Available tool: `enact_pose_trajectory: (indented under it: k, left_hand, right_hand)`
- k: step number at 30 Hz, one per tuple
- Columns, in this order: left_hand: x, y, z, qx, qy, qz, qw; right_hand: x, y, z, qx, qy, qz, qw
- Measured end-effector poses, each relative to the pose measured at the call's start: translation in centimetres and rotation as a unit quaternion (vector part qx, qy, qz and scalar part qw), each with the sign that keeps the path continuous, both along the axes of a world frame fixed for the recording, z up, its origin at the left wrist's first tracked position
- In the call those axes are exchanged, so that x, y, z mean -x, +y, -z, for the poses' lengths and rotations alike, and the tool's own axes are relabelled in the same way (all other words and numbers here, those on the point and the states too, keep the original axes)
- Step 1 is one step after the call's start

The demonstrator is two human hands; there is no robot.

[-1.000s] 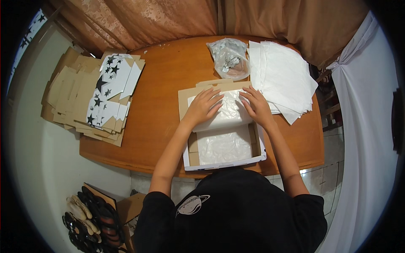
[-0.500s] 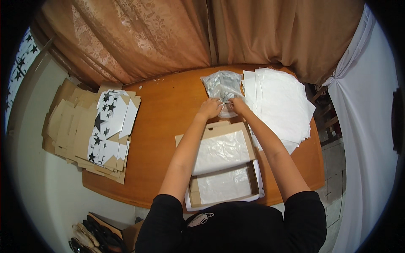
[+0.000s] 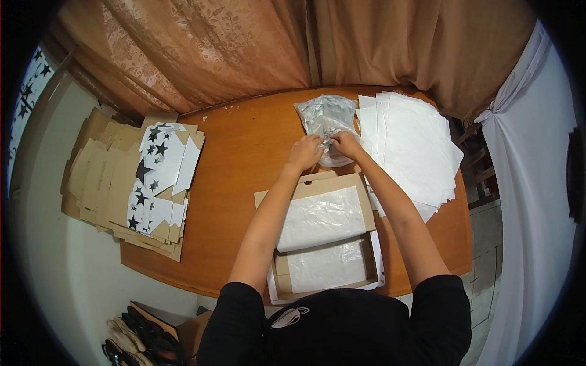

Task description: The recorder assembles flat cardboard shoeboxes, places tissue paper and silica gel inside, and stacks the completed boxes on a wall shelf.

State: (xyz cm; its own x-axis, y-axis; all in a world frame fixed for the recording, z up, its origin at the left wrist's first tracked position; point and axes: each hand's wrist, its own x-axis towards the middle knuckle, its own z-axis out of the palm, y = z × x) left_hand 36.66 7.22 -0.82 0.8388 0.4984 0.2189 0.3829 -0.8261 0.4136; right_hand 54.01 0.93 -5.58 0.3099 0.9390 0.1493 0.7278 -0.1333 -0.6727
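Observation:
Both my arms reach to the far side of the wooden table, where a clear plastic bag (image 3: 329, 113) lies with something greyish inside that I cannot make out. My left hand (image 3: 307, 151) grips the near part of the bag, its fingers bent onto the plastic. Close beside it, my right hand (image 3: 346, 145) pinches the same bag from the right. Between my forearms stands an open cardboard box (image 3: 370, 259), brown inside and white outside. White tissue paper (image 3: 323, 213) lines its raised lid and its bottom.
Flat cardboard pieces (image 3: 101, 177) are stacked at the left, with white star-printed card (image 3: 160, 174) on top. A pile of white paper sheets (image 3: 412, 149) lies at the right. Brown curtains (image 3: 244, 49) hang behind the table (image 3: 226, 158). Shoes (image 3: 146, 335) sit at the lower left.
My hands stay on the plastic bag, with only small finger movements at its gathered part. The whole view has shifted slightly.

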Motion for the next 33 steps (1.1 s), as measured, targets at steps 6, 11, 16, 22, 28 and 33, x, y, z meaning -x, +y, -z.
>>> enact_pose_trajectory:
  k: [6,11,16,22,28,33]
  left_hand:
    - [3.3,-3.1,-3.8,-0.047,-0.17,-0.004,0.984]
    - [9.5,-8.0,-6.8,-0.081,-0.192,-0.037,0.977]
    - [15.7,-13.8,-7.2,0.1,-0.293,-0.072,0.948]
    - [20.4,-17.8,-3.9,0.283,-0.36,-0.153,0.876]
    - [21.9,-17.4,-2.9,0.463,-0.356,-0.25,0.772]
    - [21.7,-16.4,-2.9,0.512,-0.347,-0.257,0.743]
  right_hand:
    - [4.6,-8.1,-7.2,-0.125,0.082,-0.037,0.988]
    - [10.7,-17.0,-10.7,-0.274,0.35,-0.008,0.896]
    - [15.6,-24.5,-11.2,-0.145,0.385,-0.132,0.902]
    - [17.9,-28.8,-8.7,-0.007,0.178,-0.109,0.978]
    - [13.5,-27.1,-8.2,-0.094,0.449,0.048,0.887]
    - [10.6,-24.8,-6.5,-0.063,0.385,0.099,0.915]
